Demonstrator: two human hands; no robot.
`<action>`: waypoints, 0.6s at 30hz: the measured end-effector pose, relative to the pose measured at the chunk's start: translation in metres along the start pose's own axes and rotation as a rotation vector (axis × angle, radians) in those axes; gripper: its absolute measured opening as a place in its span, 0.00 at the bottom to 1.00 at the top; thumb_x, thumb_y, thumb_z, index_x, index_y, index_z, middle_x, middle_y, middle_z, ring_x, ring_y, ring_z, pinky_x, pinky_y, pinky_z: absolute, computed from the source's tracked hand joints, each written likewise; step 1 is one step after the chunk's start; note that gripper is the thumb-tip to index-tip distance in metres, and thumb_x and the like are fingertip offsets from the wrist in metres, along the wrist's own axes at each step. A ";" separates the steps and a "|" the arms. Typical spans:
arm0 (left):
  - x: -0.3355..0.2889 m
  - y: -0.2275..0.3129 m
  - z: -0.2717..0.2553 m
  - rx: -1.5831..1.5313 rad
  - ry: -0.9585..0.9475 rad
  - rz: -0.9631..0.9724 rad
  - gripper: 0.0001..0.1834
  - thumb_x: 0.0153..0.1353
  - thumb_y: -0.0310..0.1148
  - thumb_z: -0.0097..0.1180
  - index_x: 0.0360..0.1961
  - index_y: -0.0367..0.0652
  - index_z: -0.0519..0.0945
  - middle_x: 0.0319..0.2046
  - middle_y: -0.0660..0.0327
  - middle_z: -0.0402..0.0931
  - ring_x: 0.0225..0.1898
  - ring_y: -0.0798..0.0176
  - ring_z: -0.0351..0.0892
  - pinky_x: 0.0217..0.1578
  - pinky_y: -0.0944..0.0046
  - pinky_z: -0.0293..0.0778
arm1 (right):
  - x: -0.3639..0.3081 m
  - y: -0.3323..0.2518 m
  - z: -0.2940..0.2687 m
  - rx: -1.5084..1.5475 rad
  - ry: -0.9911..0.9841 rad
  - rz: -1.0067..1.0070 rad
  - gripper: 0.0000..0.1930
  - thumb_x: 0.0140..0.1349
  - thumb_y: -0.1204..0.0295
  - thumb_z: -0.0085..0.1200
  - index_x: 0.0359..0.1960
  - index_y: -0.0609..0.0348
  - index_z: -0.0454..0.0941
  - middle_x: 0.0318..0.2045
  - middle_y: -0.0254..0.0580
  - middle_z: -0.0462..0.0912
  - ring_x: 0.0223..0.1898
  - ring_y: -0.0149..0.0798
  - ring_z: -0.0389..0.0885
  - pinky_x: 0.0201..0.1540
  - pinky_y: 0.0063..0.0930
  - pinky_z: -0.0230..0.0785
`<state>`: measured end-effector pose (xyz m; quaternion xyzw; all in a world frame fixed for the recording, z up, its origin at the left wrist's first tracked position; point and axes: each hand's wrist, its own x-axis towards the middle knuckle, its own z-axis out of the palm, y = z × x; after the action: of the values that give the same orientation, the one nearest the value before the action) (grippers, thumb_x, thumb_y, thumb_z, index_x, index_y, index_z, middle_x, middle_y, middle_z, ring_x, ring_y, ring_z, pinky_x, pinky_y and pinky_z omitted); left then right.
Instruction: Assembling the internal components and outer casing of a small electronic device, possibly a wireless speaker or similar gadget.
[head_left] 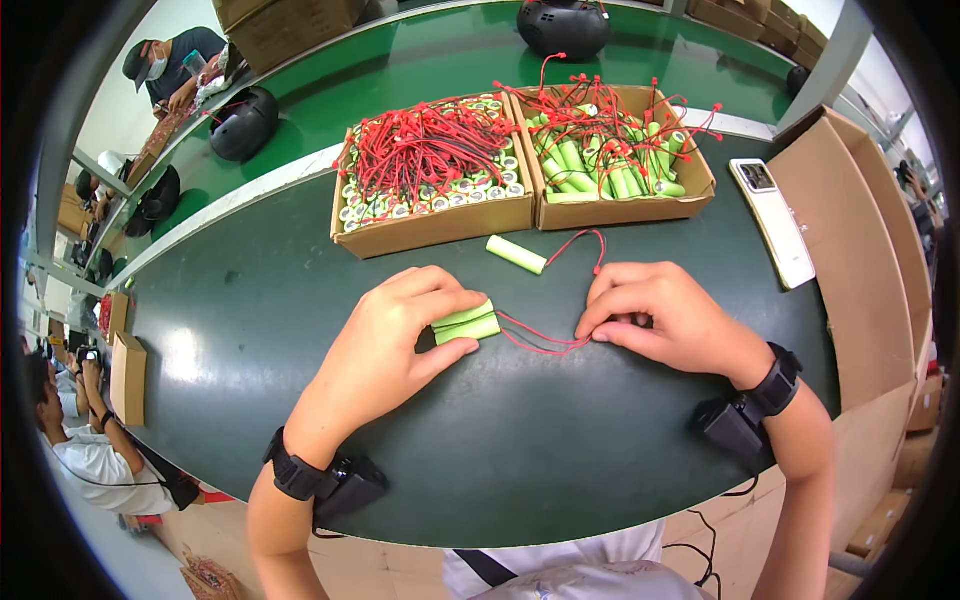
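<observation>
Between the thumb and fingers of my left hand (pixel 405 325) is a green battery pack (pixel 468 326) that looks like two cells side by side, held just over the dark table. Red and black wires (pixel 535 345) run from its right end to my right hand (pixel 650 312), whose fingertips pinch them near their far end. The wire tip itself is hidden by the fingers. Beyond my hands, a single light-green battery (pixel 516 254) lies on the table, its red lead curving right to a small red connector (pixel 597 269).
Two cardboard boxes of green batteries stand behind: the left box (pixel 440 232) in tidy rows, the right box (pixel 630 210) jumbled. A white phone (pixel 775 225) lies at right beside a large open carton (pixel 850 230). Past them runs a green conveyor (pixel 400 60) with black rounded housings (pixel 563 28). Other people are at left.
</observation>
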<state>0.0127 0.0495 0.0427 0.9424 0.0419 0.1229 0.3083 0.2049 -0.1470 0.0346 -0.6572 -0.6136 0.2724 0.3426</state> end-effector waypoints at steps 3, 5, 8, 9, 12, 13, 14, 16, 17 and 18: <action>-0.001 0.002 -0.003 0.057 -0.052 -0.001 0.18 0.42 0.27 0.68 0.39 0.37 0.82 0.28 0.58 0.75 0.31 0.56 0.74 0.33 0.61 0.70 | -0.003 -0.003 -0.004 0.013 0.076 0.076 0.06 0.52 0.82 0.57 0.32 0.60 0.81 0.29 0.37 0.78 0.26 0.32 0.75 0.28 0.24 0.66; -0.001 -0.002 -0.002 0.046 -0.039 0.032 0.19 0.42 0.27 0.69 0.38 0.37 0.82 0.27 0.58 0.74 0.30 0.57 0.74 0.33 0.61 0.70 | -0.001 0.008 -0.001 -0.021 0.168 -0.049 0.04 0.54 0.80 0.57 0.32 0.62 0.80 0.28 0.40 0.78 0.25 0.35 0.76 0.27 0.26 0.68; 0.000 -0.006 -0.003 0.030 -0.022 0.071 0.19 0.41 0.27 0.69 0.38 0.37 0.82 0.26 0.59 0.74 0.30 0.57 0.72 0.33 0.61 0.69 | 0.003 0.005 -0.005 -0.029 0.207 0.016 0.04 0.54 0.80 0.57 0.32 0.63 0.79 0.25 0.40 0.77 0.24 0.34 0.74 0.27 0.26 0.67; 0.001 -0.005 -0.003 0.029 -0.023 0.073 0.19 0.41 0.27 0.69 0.38 0.37 0.82 0.26 0.59 0.73 0.30 0.57 0.72 0.33 0.61 0.69 | 0.003 0.005 -0.004 -0.035 0.209 0.020 0.04 0.54 0.80 0.57 0.32 0.63 0.79 0.25 0.40 0.77 0.24 0.34 0.74 0.27 0.26 0.67; -0.001 -0.004 -0.002 0.028 -0.039 0.076 0.19 0.40 0.27 0.70 0.38 0.37 0.82 0.26 0.59 0.74 0.30 0.57 0.72 0.33 0.62 0.69 | 0.001 0.006 -0.003 -0.040 0.216 0.018 0.04 0.53 0.78 0.59 0.31 0.63 0.79 0.25 0.40 0.77 0.23 0.32 0.73 0.26 0.24 0.66; -0.001 -0.005 -0.001 0.023 -0.038 0.083 0.19 0.40 0.27 0.70 0.38 0.37 0.82 0.26 0.59 0.74 0.30 0.57 0.72 0.33 0.62 0.69 | 0.001 0.004 -0.006 -0.051 0.198 0.021 0.05 0.52 0.77 0.61 0.30 0.63 0.79 0.25 0.39 0.77 0.23 0.31 0.72 0.26 0.23 0.65; -0.002 -0.006 -0.001 0.013 -0.034 0.085 0.19 0.41 0.27 0.70 0.38 0.37 0.82 0.26 0.59 0.74 0.30 0.57 0.72 0.33 0.62 0.69 | 0.001 0.002 -0.007 -0.059 0.179 0.022 0.07 0.50 0.75 0.62 0.30 0.63 0.79 0.24 0.39 0.77 0.22 0.31 0.72 0.25 0.22 0.65; -0.002 -0.008 0.000 0.000 -0.032 0.089 0.19 0.41 0.26 0.70 0.38 0.37 0.82 0.26 0.58 0.74 0.30 0.57 0.73 0.33 0.62 0.69 | 0.002 0.001 -0.008 -0.001 0.263 0.138 0.08 0.49 0.74 0.63 0.30 0.62 0.79 0.24 0.38 0.76 0.23 0.30 0.72 0.26 0.22 0.64; -0.002 -0.009 -0.001 -0.035 -0.035 0.069 0.19 0.41 0.26 0.69 0.38 0.37 0.82 0.27 0.58 0.75 0.31 0.58 0.73 0.34 0.62 0.70 | 0.002 0.000 -0.009 0.060 0.346 0.250 0.09 0.48 0.73 0.64 0.30 0.62 0.79 0.24 0.38 0.76 0.23 0.29 0.71 0.26 0.21 0.64; -0.002 -0.010 -0.001 -0.071 -0.039 0.050 0.18 0.41 0.26 0.69 0.37 0.37 0.82 0.28 0.58 0.76 0.32 0.58 0.74 0.35 0.63 0.70 | 0.003 0.003 -0.010 -0.012 0.327 0.258 0.09 0.50 0.72 0.63 0.31 0.60 0.79 0.26 0.38 0.75 0.24 0.30 0.73 0.27 0.24 0.66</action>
<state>0.0108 0.0575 0.0374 0.9338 0.0081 0.1137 0.3393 0.2146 -0.1453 0.0384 -0.7679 -0.4620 0.2000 0.3960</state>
